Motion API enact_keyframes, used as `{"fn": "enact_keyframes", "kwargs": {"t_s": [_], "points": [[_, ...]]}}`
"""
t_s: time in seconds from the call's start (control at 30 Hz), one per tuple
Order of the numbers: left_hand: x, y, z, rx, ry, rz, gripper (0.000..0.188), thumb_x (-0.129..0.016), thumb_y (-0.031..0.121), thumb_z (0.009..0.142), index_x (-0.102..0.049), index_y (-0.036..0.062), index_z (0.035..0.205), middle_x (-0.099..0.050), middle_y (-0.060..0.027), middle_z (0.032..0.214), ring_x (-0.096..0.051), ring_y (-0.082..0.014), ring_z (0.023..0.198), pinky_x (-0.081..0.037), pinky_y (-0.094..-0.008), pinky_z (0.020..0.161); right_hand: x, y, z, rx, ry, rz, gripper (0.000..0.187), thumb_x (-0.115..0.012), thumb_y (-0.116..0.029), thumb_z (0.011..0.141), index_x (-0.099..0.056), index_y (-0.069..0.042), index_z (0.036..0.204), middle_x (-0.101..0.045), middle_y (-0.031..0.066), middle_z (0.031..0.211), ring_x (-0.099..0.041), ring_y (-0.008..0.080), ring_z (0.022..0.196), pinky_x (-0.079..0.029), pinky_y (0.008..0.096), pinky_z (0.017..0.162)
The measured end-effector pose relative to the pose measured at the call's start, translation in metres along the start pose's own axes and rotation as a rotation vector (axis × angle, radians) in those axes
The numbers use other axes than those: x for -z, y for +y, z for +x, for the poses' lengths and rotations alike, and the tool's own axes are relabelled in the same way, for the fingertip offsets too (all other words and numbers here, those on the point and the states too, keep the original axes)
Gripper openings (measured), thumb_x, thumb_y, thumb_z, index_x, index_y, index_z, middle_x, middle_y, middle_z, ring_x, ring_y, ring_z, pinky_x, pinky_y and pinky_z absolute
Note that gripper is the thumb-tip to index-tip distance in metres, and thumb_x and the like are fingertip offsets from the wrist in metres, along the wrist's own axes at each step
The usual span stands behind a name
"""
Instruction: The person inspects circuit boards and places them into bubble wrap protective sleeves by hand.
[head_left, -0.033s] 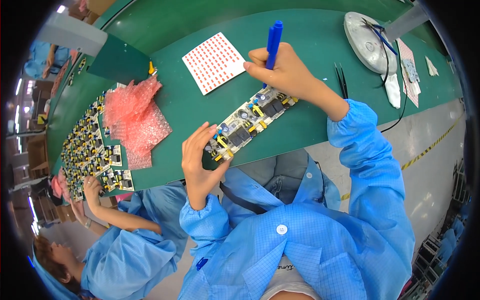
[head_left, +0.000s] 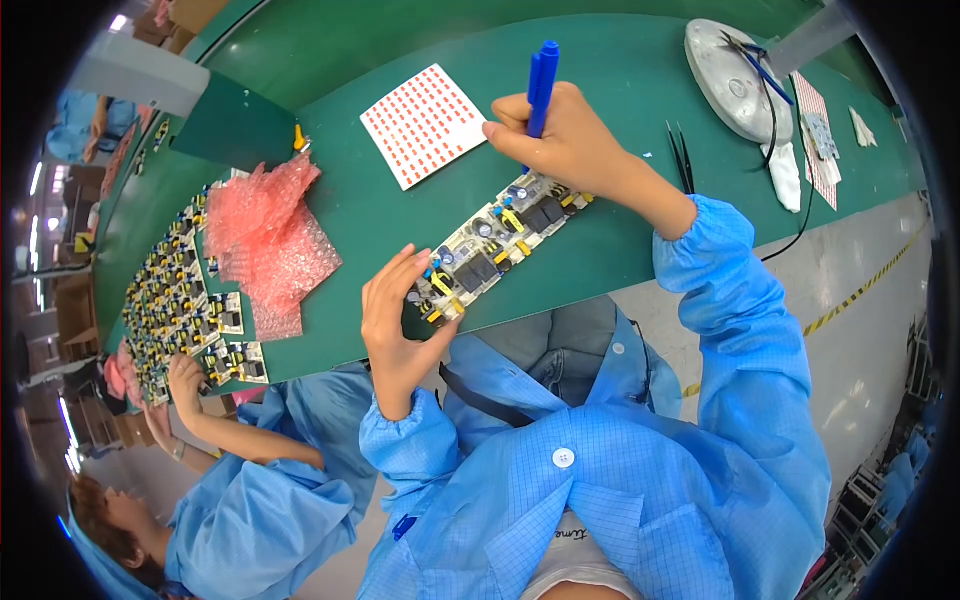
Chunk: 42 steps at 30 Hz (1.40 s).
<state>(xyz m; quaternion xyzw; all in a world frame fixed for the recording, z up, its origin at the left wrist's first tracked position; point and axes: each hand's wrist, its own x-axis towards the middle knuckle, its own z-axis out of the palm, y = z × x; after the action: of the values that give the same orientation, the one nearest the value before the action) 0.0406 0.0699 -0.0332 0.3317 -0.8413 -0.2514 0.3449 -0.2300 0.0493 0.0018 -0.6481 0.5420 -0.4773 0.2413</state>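
A long, narrow circuit board (head_left: pixel 478 272) lies slanted on the green table, with yellow, black and blue parts along it. My left hand (head_left: pixel 395 315) grips its near left end, thumb on the near edge and fingers along the far side. In my right hand (head_left: pixel 565 140) is an upright blue marker pen (head_left: pixel 542 88), held in a closed grip. The pen's lower end meets the far edge of the board near its right end; the hand partly hides that end. A white sheet with rows of small red stickers (head_left: pixel 418 125) lies just beyond the board.
Pink bubble wrap (head_left: pixel 270 230) lies to the left, beside many circuit boards (head_left: pixel 165 300) where a co-worker's hand (head_left: pixel 185 380) reaches. Black tweezers (head_left: pixel 680 160), a pale round lamp base (head_left: pixel 735 90) with blue-handled pliers (head_left: pixel 765 70), and a white cloth (head_left: pixel 785 180) are at the right.
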Motion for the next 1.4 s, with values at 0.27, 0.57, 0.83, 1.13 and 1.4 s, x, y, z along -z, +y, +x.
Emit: {"fn": "enact_keyframes", "kwargs": {"t_s": [0.27, 0.57, 0.83, 1.13, 1.4], "points": [[-0.003, 0.0, 0.0, 0.055, -0.008, -0.021, 0.069, -0.079, 0.0, 0.053, -0.058, 0.0037, 0.119, -0.063, -0.0115, 0.118, -0.055, -0.0307, 0.117, -0.042, -0.0392, 0.098, 0.004, 0.008, 0.001, 0.07, 0.074, -0.044, 0.044, -0.06, -0.019, 0.087, -0.031, -0.003, 0.058, -0.025, 0.0015, 0.051, -0.025, 0.0106, 0.05, -0.022, 0.0319, 0.047], [-0.002, -0.004, -0.001, 0.13, -0.021, -0.109, 0.082, -0.08, 0.001, 0.056, -0.048, 0.0033, 0.131, -0.063, -0.013, 0.119, -0.056, -0.0263, 0.113, -0.042, -0.0347, 0.098, 0.006, 0.008, 0.0, 0.011, 0.11, 0.069, 0.046, -0.061, -0.019, 0.088, -0.029, -0.006, 0.059, -0.023, -0.0015, 0.056, -0.024, 0.0075, 0.053, -0.023, 0.0292, 0.048], [-0.002, -0.004, -0.002, 0.127, -0.019, -0.104, 0.083, -0.08, 0.001, 0.056, -0.047, 0.0036, 0.132, -0.063, -0.0123, 0.12, -0.056, -0.0262, 0.111, -0.042, -0.0349, 0.098, 0.018, 0.016, 0.003, 0.027, 0.181, 0.015, 0.046, -0.062, -0.02, 0.089, -0.028, -0.008, 0.06, -0.022, -0.0022, 0.057, -0.024, 0.0066, 0.053, -0.022, 0.0284, 0.048], [0.0, -0.004, 0.001, 0.191, 0.005, -0.185, 0.085, -0.076, -0.005, 0.059, -0.042, 0.0033, 0.136, -0.06, -0.0162, 0.122, -0.057, -0.0254, 0.115, -0.043, -0.0348, 0.1, 0.051, 0.02, 0.014, -0.008, 0.513, 0.313, 0.035, -0.064, -0.018, 0.085, -0.044, -0.011, 0.057, -0.04, -0.0051, 0.055, -0.036, 0.005, 0.052, -0.028, 0.0253, 0.048], [0.003, -0.007, 0.0, 0.226, 0.013, -0.319, 0.084, -0.07, -0.013, 0.061, -0.039, 0.002, 0.138, -0.055, -0.0169, 0.127, -0.054, -0.0232, 0.116, -0.042, -0.0337, 0.101, 0.026, 0.009, 0.01, -0.019, 0.332, 0.313, 0.042, -0.063, -0.021, 0.089, -0.037, -0.009, 0.058, -0.029, -0.0036, 0.054, -0.028, 0.0058, 0.05, -0.022, 0.0266, 0.046]]}}
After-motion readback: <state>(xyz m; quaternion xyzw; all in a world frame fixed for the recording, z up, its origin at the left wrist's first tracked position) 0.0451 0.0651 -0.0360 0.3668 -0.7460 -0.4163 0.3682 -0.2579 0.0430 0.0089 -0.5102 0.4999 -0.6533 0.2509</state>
